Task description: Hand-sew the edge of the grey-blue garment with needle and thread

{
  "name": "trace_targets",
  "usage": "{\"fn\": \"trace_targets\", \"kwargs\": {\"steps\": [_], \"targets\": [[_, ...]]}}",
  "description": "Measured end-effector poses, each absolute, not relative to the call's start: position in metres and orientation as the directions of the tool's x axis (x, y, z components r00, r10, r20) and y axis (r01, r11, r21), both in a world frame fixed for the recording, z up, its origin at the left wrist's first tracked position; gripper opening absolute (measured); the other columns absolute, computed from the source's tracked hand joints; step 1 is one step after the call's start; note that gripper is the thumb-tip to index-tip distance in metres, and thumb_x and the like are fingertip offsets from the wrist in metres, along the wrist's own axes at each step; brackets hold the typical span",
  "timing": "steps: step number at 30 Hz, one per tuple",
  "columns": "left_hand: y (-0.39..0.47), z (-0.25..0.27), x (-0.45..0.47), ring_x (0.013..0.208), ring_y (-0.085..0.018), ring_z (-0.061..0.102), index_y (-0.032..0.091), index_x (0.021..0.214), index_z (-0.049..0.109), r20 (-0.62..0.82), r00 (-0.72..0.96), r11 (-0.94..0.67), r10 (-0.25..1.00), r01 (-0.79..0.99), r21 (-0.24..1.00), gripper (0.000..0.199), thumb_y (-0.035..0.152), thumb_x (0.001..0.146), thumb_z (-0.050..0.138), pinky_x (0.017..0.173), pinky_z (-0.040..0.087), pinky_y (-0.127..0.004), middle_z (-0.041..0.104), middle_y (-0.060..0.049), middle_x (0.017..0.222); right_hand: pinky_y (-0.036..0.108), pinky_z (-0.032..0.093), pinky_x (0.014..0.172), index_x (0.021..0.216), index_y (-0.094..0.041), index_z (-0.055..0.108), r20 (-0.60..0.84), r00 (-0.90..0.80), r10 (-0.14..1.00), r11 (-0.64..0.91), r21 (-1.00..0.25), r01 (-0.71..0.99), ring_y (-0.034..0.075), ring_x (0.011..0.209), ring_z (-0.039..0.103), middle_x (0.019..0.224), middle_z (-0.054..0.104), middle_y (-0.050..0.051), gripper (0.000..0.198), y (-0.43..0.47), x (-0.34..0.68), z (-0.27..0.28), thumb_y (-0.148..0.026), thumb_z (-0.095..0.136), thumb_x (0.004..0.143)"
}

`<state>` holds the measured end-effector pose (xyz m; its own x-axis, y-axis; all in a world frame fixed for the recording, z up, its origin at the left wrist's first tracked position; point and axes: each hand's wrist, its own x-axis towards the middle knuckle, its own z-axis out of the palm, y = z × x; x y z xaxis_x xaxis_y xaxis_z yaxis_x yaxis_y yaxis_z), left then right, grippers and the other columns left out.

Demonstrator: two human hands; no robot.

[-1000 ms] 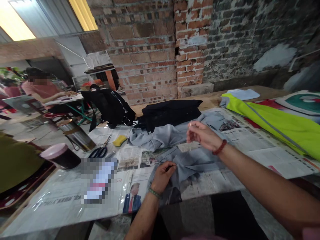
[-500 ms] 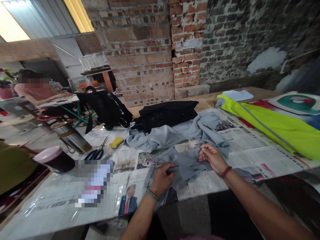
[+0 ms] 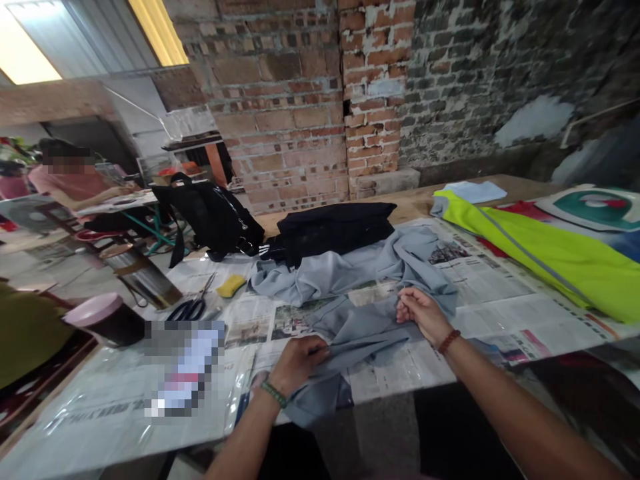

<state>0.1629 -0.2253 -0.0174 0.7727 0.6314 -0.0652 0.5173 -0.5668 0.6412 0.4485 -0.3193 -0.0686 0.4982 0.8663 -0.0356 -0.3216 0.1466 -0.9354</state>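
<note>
Grey cloth (image 3: 357, 320) lies in loose folds on the newspaper-covered table in front of me, with one part hanging over the front edge. My left hand (image 3: 299, 360), a green bracelet at its wrist, grips a fold of this cloth between thumb and fingers. At the cloth's right side, my right hand (image 3: 421, 313) is closed in a pinch with the fingertips pointing up. Whatever is pinched there is too small to make out. Behind both hands, more grey fabric (image 3: 325, 275) is bunched up against folded black cloth (image 3: 335, 230).
To the left are scissors (image 3: 189, 308), a yellow sponge (image 3: 231, 286), a pink-lidded cup (image 3: 107, 320) and a steel flask (image 3: 143, 277). A black bag (image 3: 215, 217) stands behind them. At right lie a neon-yellow garment (image 3: 540, 250) and an iron (image 3: 595, 207). Another person (image 3: 80, 180) sits far left.
My left hand has moved left and slightly toward me, drawing the grey cloth along, so a corner now drops over the table edge. My right hand has hardly moved.
</note>
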Motion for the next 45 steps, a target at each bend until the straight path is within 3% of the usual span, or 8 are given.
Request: {"fn": "trace_targets", "kwargs": {"steps": [6, 11, 14, 23, 30, 33, 39, 45], "targets": [[-0.228, -0.009, 0.160, 0.071, -0.012, 0.055, 0.018, 0.074, 0.061, -0.021, 0.802, -0.679, 0.596, 0.518, 0.520, 0.020, 0.026, 0.081, 0.044, 0.067, 0.036, -0.021, 0.062, 0.000, 0.074, 0.027, 0.048, 0.046, 0.084, -0.016, 0.049, -0.040, 0.497, 0.867, 0.144, -0.934, -0.327, 0.010, 0.046, 0.052, 0.060, 0.055, -0.003, 0.037, -0.319, 0.447, -0.066, -0.042, 0.066, 0.065], [-0.234, 0.007, 0.168, 0.085, -0.018, 0.057, 0.022, 0.085, 0.062, -0.039, 0.786, -0.749, 0.617, 0.602, 0.275, 0.015, 0.023, 0.075, 0.051, 0.078, 0.034, -0.030, 0.065, -0.001, 0.087, 0.026, 0.047, 0.046, 0.083, -0.016, 0.049, -0.041, 0.502, 0.864, 0.145, -0.934, -0.325, 0.010, 0.046, 0.052, 0.060, 0.055, -0.003, 0.037, -0.318, 0.446, -0.063, -0.043, 0.066, 0.064], [-0.241, 0.007, 0.179, 0.088, -0.022, 0.058, 0.023, 0.094, 0.061, 0.014, 0.772, -0.752, 0.635, 0.613, 0.243, 0.023, 0.022, 0.072, 0.054, 0.082, 0.032, -0.035, 0.065, -0.004, 0.091, 0.025, 0.047, 0.046, 0.083, -0.016, 0.049, -0.043, 0.501, 0.864, 0.143, -0.934, -0.327, 0.010, 0.046, 0.052, 0.060, 0.054, -0.003, 0.037, -0.318, 0.445, -0.062, -0.042, 0.066, 0.064], [-0.251, -0.015, 0.192, 0.075, -0.014, 0.057, 0.018, 0.078, 0.065, 0.240, 0.664, -0.633, 0.708, 0.446, 0.633, 0.016, 0.019, 0.079, 0.049, 0.068, 0.042, -0.024, 0.060, -0.004, 0.079, 0.027, 0.048, 0.048, 0.083, -0.016, 0.050, -0.073, 0.515, 0.854, 0.140, -0.921, -0.364, 0.011, 0.049, 0.053, 0.061, 0.054, -0.003, 0.037, -0.320, 0.444, -0.050, -0.043, 0.068, 0.063], [-0.255, -0.027, 0.189, 0.071, -0.012, 0.056, 0.017, 0.078, 0.065, 0.260, 0.594, -0.538, 0.761, 0.355, 0.764, 0.012, 0.021, 0.076, 0.053, 0.065, 0.043, -0.022, 0.060, -0.002, 0.075, 0.027, 0.045, 0.048, 0.087, -0.017, 0.053, 0.043, 0.410, 0.911, 0.216, -0.897, -0.385, 0.012, 0.052, 0.054, 0.065, 0.055, -0.001, 0.025, -0.344, 0.410, 0.000, -0.036, 0.062, 0.073], [-0.256, -0.030, 0.191, 0.067, -0.011, 0.055, 0.017, 0.075, 0.064, 0.222, 0.586, -0.484, 0.779, 0.336, 0.808, 0.013, 0.023, 0.076, 0.053, 0.062, 0.042, -0.021, 0.059, -0.001, 0.071, 0.025, 0.044, 0.047, 0.087, -0.016, 0.054, 0.009, 0.267, 0.964, 0.120, -0.906, -0.405, 0.010, 0.048, 0.052, 0.062, 0.053, -0.001, 0.023, -0.359, 0.381, 0.005, -0.035, 0.059, 0.076], [-0.259, -0.030, 0.191, 0.068, -0.012, 0.054, 0.017, 0.076, 0.065, 0.207, 0.604, -0.483, 0.770, 0.340, 0.807, 0.012, 0.025, 0.074, 0.056, 0.063, 0.042, -0.021, 0.059, -0.001, 0.073, 0.019, 0.038, 0.034, 0.082, -0.012, 0.055, -0.267, -0.032, 0.963, -0.251, -0.849, -0.466, 0.007, 0.037, 0.045, 0.055, 0.051, -0.003, 0.031, -0.380, 0.321, -0.030, -0.041, 0.061, 0.070], [-0.259, -0.029, 0.192, 0.070, -0.012, 0.056, 0.018, 0.075, 0.067, 0.217, 0.616, -0.462, 0.758, 0.272, 0.844, 0.012, 0.025, 0.074, 0.058, 0.064, 0.044, -0.022, 0.059, -0.002, 0.072, 0.018, 0.037, 0.031, 0.083, -0.013, 0.053, -0.304, -0.003, 0.953, -0.251, -0.781, -0.572, 0.006, 0.036, 0.045, 0.055, 0.050, -0.004, 0.039, -0.373, 0.310, -0.041, -0.045, 0.065, 0.065]]}}
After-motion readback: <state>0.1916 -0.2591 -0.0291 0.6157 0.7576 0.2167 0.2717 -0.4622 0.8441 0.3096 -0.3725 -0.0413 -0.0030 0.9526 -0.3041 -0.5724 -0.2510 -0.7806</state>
